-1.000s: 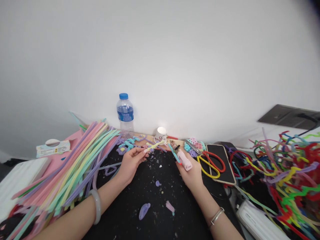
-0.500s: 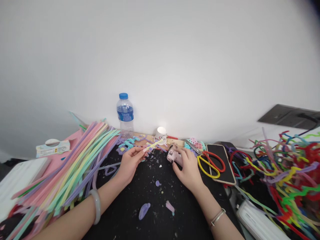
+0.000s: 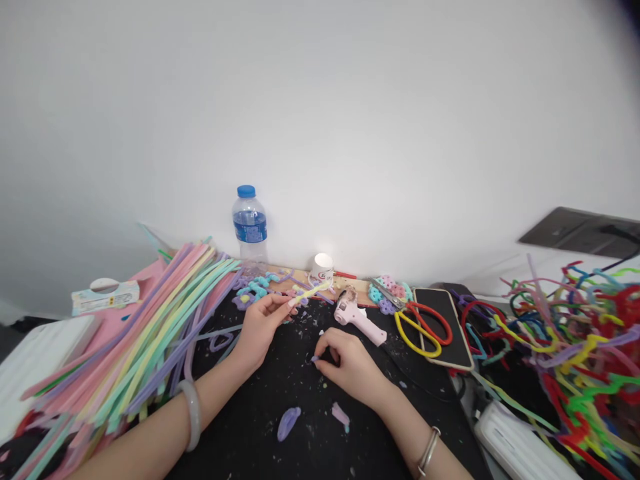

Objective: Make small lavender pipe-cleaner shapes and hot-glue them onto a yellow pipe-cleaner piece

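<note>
My left hand (image 3: 265,325) pinches a short yellow pipe cleaner (image 3: 311,292) between thumb and fingertips, its free end pointing right. Over the black tabletop, my right hand (image 3: 349,365) closes thumb and forefinger on a small purple fuzzy piece (image 3: 315,359). Just behind that hand lies a pale pink hot glue gun (image 3: 363,321), with nobody's hand on it. Nearer me on the table are a purple fuzzy piece (image 3: 289,425) and a pinkish one with a teal tip (image 3: 341,417).
Long pastel pipe cleaners (image 3: 165,320) are heaped at the left; tangled bright ones (image 3: 585,353) at the right. Behind stand a water bottle (image 3: 250,230) and a paper cup (image 3: 323,268). Scissors (image 3: 417,330) rest partly on a phone (image 3: 457,347). A cable (image 3: 420,387) runs from the glue gun.
My right hand has let go of the glue gun, moved toward me and left, and taken hold of the small purple piece. My left hand stays nearly in place.
</note>
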The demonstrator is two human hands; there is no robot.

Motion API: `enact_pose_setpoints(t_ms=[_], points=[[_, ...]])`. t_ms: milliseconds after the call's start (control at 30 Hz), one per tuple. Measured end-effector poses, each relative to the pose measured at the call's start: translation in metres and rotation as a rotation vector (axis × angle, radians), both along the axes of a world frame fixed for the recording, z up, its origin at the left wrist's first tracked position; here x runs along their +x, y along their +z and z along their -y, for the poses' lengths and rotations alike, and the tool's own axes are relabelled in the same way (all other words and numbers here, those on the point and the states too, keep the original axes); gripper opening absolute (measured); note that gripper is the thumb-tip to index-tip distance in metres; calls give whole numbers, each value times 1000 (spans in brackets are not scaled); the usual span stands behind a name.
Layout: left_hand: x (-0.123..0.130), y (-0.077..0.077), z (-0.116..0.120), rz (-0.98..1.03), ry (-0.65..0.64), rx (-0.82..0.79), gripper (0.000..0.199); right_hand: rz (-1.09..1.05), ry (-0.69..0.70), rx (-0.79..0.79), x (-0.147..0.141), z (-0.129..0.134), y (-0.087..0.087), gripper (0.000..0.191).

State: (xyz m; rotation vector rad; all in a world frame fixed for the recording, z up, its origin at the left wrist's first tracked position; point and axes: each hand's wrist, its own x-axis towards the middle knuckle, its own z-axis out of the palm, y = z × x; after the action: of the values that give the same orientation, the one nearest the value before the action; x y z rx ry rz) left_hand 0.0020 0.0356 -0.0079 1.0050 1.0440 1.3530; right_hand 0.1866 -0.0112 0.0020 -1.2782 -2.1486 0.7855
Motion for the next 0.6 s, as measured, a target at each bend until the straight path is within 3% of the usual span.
enact_pose_setpoints(t_ms=[200, 333, 600], points=[[-1, 3, 3, -198, -31, 99, 14, -403, -225, -211, 1, -8, -15, 5], [-1, 6, 5, -285, -52, 143, 12, -630, -313, -305, 0, -11, -13, 12], [-1, 6, 8, -334, -81, 203, 10, -757, -341, -293, 4, -11, -7, 16]])
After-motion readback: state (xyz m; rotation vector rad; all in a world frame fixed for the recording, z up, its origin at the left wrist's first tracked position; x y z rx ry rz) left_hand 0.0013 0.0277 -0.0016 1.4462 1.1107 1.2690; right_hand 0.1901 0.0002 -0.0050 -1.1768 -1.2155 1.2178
